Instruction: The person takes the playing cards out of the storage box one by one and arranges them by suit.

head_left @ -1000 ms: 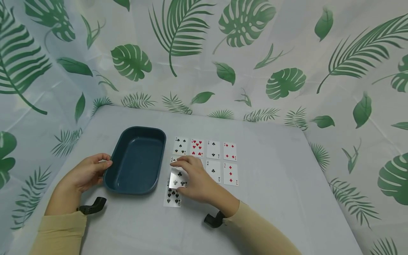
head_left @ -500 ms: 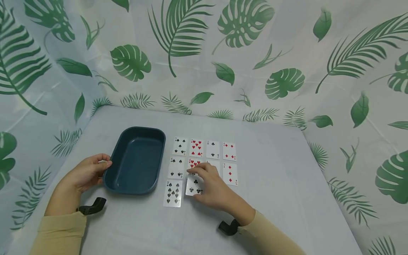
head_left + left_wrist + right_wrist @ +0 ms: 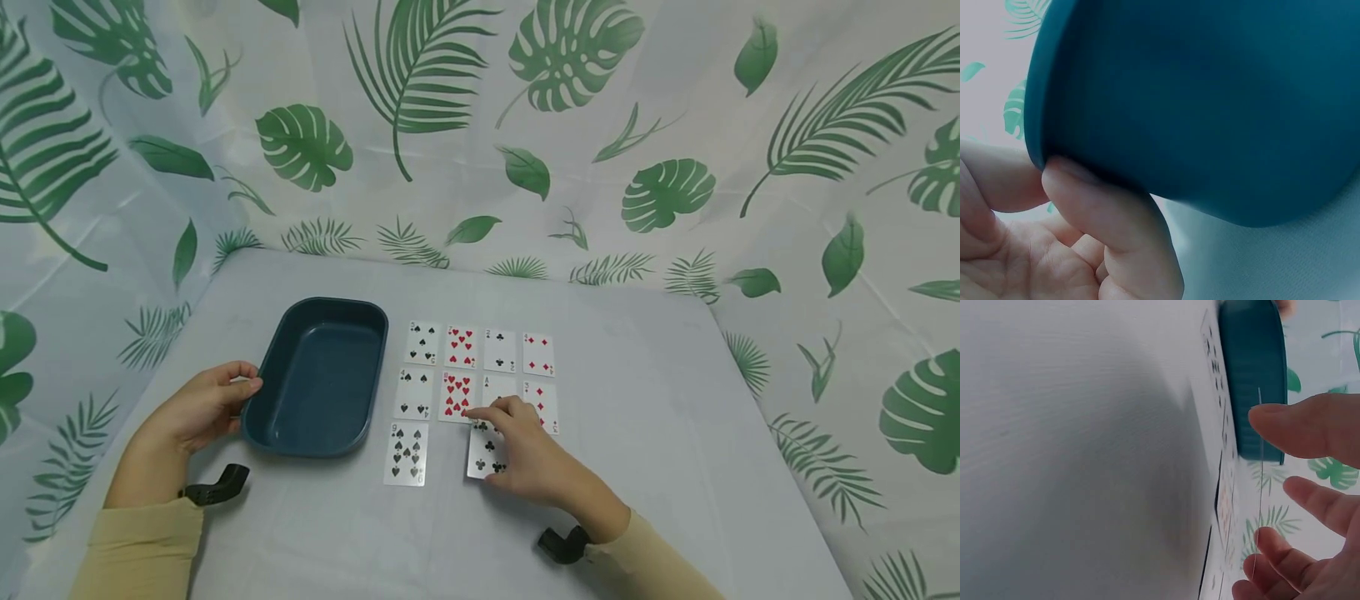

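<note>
My left hand (image 3: 206, 406) pinches the left rim of a deep blue rectangular tray (image 3: 251, 417); in the left wrist view the thumb and a finger (image 3: 1100, 206) meet at its edge. My right hand (image 3: 536, 454) holds a black clubs playing card (image 3: 486, 454) by its edges, thumb at one end and fingertips at the other. Seen edge-on in the right wrist view, the card (image 3: 1261, 481) is off the table. Just behind it lie the eight of hearts (image 3: 456, 396) and the ace of clubs (image 3: 498, 387), partly covered by my fingers.
Several face-up cards lie in rows right of the tray: five of spades (image 3: 423, 343), seven of hearts (image 3: 460, 347), two of clubs (image 3: 499, 350), four of diamonds (image 3: 538, 354), four of spades (image 3: 413, 393), three of diamonds (image 3: 543, 408). The nine of spades (image 3: 406, 454) starts the front row.
My right hand has carried the clubs card rightward, from over the four and nine of spades to the front of the ace of clubs. The left hand and tray stay put.
</note>
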Demonstrator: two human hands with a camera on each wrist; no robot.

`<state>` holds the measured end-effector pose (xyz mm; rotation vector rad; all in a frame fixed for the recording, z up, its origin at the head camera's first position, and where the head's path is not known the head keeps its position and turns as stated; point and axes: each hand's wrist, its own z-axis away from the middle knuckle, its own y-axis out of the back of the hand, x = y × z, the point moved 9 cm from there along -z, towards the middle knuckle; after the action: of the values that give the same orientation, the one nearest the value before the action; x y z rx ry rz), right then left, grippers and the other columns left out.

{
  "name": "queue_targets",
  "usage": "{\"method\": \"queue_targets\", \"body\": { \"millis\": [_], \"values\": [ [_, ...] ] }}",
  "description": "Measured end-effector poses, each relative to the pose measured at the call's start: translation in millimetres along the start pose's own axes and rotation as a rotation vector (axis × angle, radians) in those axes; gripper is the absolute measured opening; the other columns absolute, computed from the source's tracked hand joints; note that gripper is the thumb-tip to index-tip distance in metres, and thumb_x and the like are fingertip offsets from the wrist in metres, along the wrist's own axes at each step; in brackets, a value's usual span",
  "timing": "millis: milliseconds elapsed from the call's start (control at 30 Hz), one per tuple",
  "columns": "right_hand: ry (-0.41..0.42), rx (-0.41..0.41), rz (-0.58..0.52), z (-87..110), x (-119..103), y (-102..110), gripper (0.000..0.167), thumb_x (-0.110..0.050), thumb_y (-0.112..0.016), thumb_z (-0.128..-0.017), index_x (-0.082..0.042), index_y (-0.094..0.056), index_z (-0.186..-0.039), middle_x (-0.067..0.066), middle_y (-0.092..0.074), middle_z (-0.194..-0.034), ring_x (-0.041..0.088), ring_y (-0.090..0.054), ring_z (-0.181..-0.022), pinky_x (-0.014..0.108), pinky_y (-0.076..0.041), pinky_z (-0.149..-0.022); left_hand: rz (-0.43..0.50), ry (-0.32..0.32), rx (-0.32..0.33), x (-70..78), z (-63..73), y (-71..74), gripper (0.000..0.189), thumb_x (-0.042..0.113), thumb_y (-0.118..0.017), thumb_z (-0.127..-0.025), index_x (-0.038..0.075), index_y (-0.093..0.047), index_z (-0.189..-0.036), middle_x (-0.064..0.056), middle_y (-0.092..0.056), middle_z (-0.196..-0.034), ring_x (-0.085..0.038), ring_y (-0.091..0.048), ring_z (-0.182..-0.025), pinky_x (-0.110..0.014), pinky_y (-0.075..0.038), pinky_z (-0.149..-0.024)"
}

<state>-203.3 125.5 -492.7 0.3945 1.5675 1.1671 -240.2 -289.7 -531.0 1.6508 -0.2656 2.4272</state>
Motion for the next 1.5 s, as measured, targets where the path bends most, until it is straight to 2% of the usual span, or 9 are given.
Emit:
{"method": "queue_targets", "body": {
  "millis": [267,533,767,933,1100,1200,1300,1400,1500],
  "values": [
    [-0.055,-0.023,0.025,7.0,14,-4,0.087,-0.009,-0.095,-0.072,-0.028,-0.060,-0.149,0.001,-0.054,-0.139,0.022,-0.045,-0.128,0.046,-0.046,-0.104,-0.056,0.012,0.020,-0.1,-0.2,1.1,0.006,0.019,-0.051,-0.115,0.013,-0.047,-0.114,0.008,-0.063,-0.085,-0.008,-0.062,-0.072,-0.027,-0.051,-0.062],
    [-0.080,-0.034,0.044,11.0,20,-10,0.087,-0.011,-0.095,-0.071,-0.028,-0.061,-0.148,0.000,-0.056,-0.139,0.024,-0.043,-0.128,0.047,-0.042,-0.103,-0.022,0.027,0.033,-0.5,1.8,1.8,0.008,0.020,-0.047,-0.116,0.012,-0.048,-0.113,0.007,-0.064,-0.085,-0.008,-0.062,-0.072,-0.027,-0.051,-0.062],
    [-0.077,-0.028,0.073,9.1,19,-15,0.085,-0.012,-0.095,-0.071,-0.029,-0.061,-0.148,-0.002,-0.057,-0.139,0.024,-0.044,-0.129,0.047,-0.039,-0.102,-0.037,0.024,0.048,1.1,5.2,3.9,0.010,0.021,-0.053,-0.114,0.013,-0.048,-0.116,0.008,-0.064,-0.087,-0.007,-0.064,-0.074,-0.027,-0.053,-0.064],
    [-0.071,-0.014,0.089,8.5,19,-13,0.086,-0.013,-0.094,-0.071,-0.031,-0.060,-0.148,-0.002,-0.056,-0.141,0.027,-0.044,-0.134,0.050,-0.039,-0.104,-0.091,0.026,0.082,-0.2,4.8,8.1,0.011,0.022,-0.055,-0.113,0.014,-0.048,-0.118,0.009,-0.064,-0.086,-0.007,-0.063,-0.075,-0.028,-0.054,-0.066],
    [-0.079,0.034,0.087,7.8,18,-3,0.089,-0.015,-0.095,-0.069,-0.029,-0.059,-0.150,0.003,-0.054,-0.151,0.032,-0.043,-0.143,0.060,-0.038,-0.110,-0.172,0.042,0.103,-1.5,6.5,12.5,0.016,0.024,-0.049,-0.115,0.010,-0.048,-0.121,0.006,-0.060,-0.089,-0.009,-0.059,-0.077,-0.031,-0.056,-0.069],
    [-0.089,0.067,0.093,6.7,19,3,0.089,-0.019,-0.096,-0.072,-0.030,-0.057,-0.151,0.005,-0.049,-0.160,0.035,-0.040,-0.150,0.065,-0.037,-0.113,-0.233,0.060,0.150,0.2,10.2,16.8,0.023,0.026,-0.046,-0.116,0.004,-0.047,-0.124,0.002,-0.058,-0.091,-0.011,-0.057,-0.077,-0.033,-0.057,-0.069],
    [-0.077,0.106,0.101,5.4,19,11,0.086,-0.025,-0.095,-0.077,-0.030,-0.054,-0.154,0.007,-0.044,-0.166,0.038,-0.036,-0.155,0.070,-0.034,-0.116,-0.326,0.064,0.235,6.9,15.4,21.0,0.036,0.031,-0.044,-0.116,-0.002,-0.046,-0.131,-0.002,-0.058,-0.093,-0.012,-0.057,-0.075,-0.034,-0.059,-0.068],
    [-0.065,0.151,0.110,4.1,17,19,0.085,-0.032,-0.091,-0.083,-0.029,-0.051,-0.157,0.011,-0.038,-0.170,0.042,-0.030,-0.158,0.075,-0.028,-0.118,-0.443,0.063,0.328,20.2,21.7,20.5,0.046,0.037,-0.044,-0.116,-0.005,-0.046,-0.137,-0.011,-0.062,-0.099,-0.016,-0.059,-0.076,-0.033,-0.060,-0.067],
    [-0.071,0.186,0.105,2.7,13,27,0.086,-0.037,-0.087,-0.086,-0.029,-0.046,-0.161,0.013,-0.031,-0.175,0.046,-0.018,-0.163,0.079,-0.019,-0.120,-0.585,0.069,0.414,37.6,29.3,12.5,0.055,0.044,-0.042,-0.115,-0.006,-0.047,-0.140,-0.022,-0.062,-0.109,-0.024,-0.063,-0.082,-0.036,-0.057,-0.067]
  ]
}}
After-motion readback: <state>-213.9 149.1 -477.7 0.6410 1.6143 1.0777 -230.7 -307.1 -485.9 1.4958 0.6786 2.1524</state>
